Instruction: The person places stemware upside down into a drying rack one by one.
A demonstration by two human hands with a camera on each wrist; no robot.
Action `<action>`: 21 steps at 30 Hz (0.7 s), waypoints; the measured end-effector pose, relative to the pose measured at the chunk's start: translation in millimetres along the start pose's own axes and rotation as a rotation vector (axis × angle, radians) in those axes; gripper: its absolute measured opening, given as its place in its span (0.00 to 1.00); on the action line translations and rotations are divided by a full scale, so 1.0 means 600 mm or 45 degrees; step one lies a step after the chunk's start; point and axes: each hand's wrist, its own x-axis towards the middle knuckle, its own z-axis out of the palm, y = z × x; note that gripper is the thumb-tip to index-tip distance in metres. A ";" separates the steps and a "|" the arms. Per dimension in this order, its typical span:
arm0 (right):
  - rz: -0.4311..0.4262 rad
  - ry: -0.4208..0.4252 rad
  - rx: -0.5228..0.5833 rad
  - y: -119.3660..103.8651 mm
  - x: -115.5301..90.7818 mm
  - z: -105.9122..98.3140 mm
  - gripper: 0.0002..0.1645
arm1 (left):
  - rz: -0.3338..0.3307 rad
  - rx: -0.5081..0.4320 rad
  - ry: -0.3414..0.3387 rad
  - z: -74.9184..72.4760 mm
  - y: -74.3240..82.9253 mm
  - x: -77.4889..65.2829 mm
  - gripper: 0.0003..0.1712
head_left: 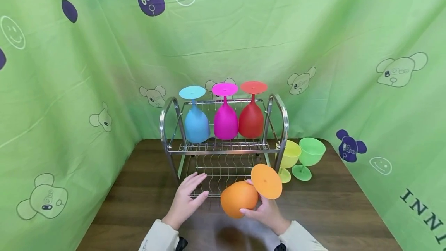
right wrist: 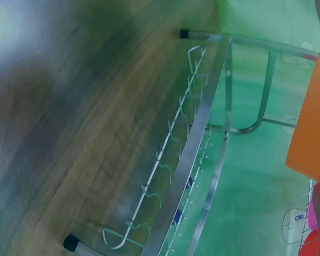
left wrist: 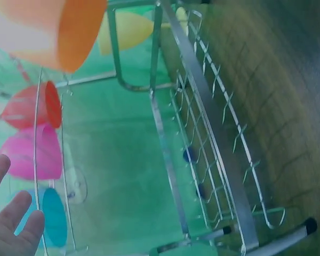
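Observation:
An orange plastic goblet (head_left: 239, 200) is tilted in the air in front of the rack, its round base up to the right. My right hand (head_left: 267, 213) grips it near the stem, thumb on the bowl. Left of it, my left hand (head_left: 185, 200) hovers with fingers spread, holding nothing. On the upper tier of the metal dish rack (head_left: 223, 152), blue (head_left: 197, 125), magenta (head_left: 226, 123) and red (head_left: 251, 121) goblets stand upside down in a row. The left wrist view shows the orange goblet (left wrist: 80, 34) close by; the right wrist view shows only its edge.
Yellow (head_left: 290, 154) and green (head_left: 311, 152) goblets stand upright on the wooden table (head_left: 331, 204) to the right of the rack. The wire lower tier (head_left: 223, 169) lies just beyond my hands. Green printed cloth (head_left: 223, 30) surrounds the table at the back and sides.

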 end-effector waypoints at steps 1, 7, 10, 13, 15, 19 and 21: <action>-0.006 -0.003 -0.015 0.004 0.001 -0.001 0.43 | -0.013 -0.008 0.021 -0.004 -0.002 0.001 0.24; -0.031 0.001 -0.197 0.024 0.007 -0.005 0.47 | -0.094 -0.006 0.117 -0.021 -0.011 0.002 0.23; -0.011 -0.007 -0.291 0.028 0.007 -0.007 0.48 | -0.112 0.000 0.159 -0.024 -0.017 -0.001 0.23; 0.021 -0.014 -0.346 0.029 0.006 -0.010 0.49 | -0.108 -0.049 0.206 -0.022 -0.023 -0.004 0.23; 0.042 -0.030 -0.352 0.029 0.006 -0.010 0.49 | -0.102 -0.096 0.243 -0.020 -0.026 -0.006 0.22; 0.047 -0.081 -0.338 0.032 0.010 -0.010 0.50 | -0.107 -0.149 0.303 -0.014 -0.030 -0.011 0.21; 0.033 -0.105 -0.355 0.037 0.013 -0.010 0.49 | -0.124 -0.150 0.328 -0.011 -0.034 -0.014 0.20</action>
